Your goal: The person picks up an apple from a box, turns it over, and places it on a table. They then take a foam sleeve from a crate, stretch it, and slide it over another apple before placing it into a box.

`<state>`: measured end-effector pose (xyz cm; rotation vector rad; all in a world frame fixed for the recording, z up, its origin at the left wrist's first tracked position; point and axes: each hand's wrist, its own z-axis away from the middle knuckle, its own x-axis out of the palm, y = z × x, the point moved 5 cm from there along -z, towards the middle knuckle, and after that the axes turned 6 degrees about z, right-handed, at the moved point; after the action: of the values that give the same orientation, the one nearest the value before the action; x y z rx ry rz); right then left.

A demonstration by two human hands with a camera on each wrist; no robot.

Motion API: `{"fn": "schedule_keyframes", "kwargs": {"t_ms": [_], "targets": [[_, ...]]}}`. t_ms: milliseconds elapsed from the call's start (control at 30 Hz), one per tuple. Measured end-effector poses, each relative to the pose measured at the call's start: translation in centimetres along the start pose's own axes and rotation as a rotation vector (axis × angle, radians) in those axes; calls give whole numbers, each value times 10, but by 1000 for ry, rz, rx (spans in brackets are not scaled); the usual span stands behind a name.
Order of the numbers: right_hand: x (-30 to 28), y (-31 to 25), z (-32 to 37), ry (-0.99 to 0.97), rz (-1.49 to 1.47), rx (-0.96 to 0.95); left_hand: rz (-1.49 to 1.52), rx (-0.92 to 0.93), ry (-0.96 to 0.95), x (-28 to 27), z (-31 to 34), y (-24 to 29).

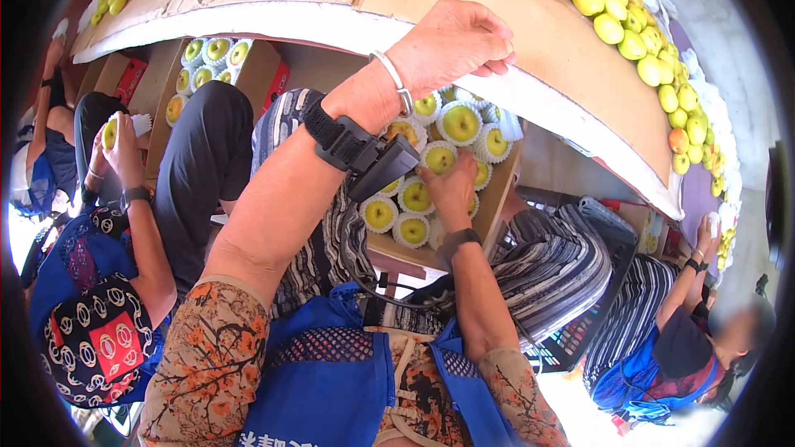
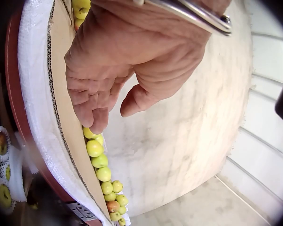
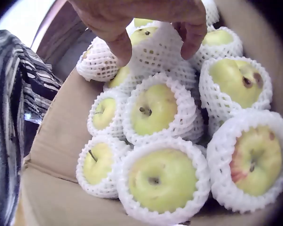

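My left hand (image 1: 451, 43) is raised over the cardboard-covered table edge, fingers loosely bent and nothing in them. The left wrist view shows its palm side, with thumb and fingers apart. Down in a cardboard box (image 3: 52, 136), my right hand (image 1: 451, 192) grips a yellow-green apple (image 3: 155, 52) in a white foam net, thumb on one side and fingers on the other. Around it lie several more netted apples (image 3: 162, 181), mostly stem end up; one (image 3: 257, 160) has a red blush. The top of the gripped apple is partly hidden by the hand.
A cardboard sheet (image 1: 571, 74) covers the table, with a white edge in front. Bare apples (image 1: 650, 70) line its far side. To the left, a person's hands (image 1: 124, 145) hold an apple near another box of netted apples (image 1: 217, 51). Another person (image 1: 671, 356) sits at right.
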<state>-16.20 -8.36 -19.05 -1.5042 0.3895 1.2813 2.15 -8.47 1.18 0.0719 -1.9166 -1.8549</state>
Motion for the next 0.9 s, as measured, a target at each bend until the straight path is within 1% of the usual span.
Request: {"fn": "schedule_keyframes", "kwargs": {"t_ms": [200,300,400,600,800,900], "targets": [[6,0,-6,37,-1,-123,-11,-15,26,1,0,2],[11,4,-10,44,21,-141,14,13,28,1,-1,0],[7,6,-8,5,-15,-96,4,27,17,2,-1,0],[3,5,1,11,-17,-27,1,28,11,2,0,0],[5,11,0,42,-51,-35,-73,4,14,2,2,2],[3,10,1,13,-39,9,-77,8,13,2,3,2]]}}
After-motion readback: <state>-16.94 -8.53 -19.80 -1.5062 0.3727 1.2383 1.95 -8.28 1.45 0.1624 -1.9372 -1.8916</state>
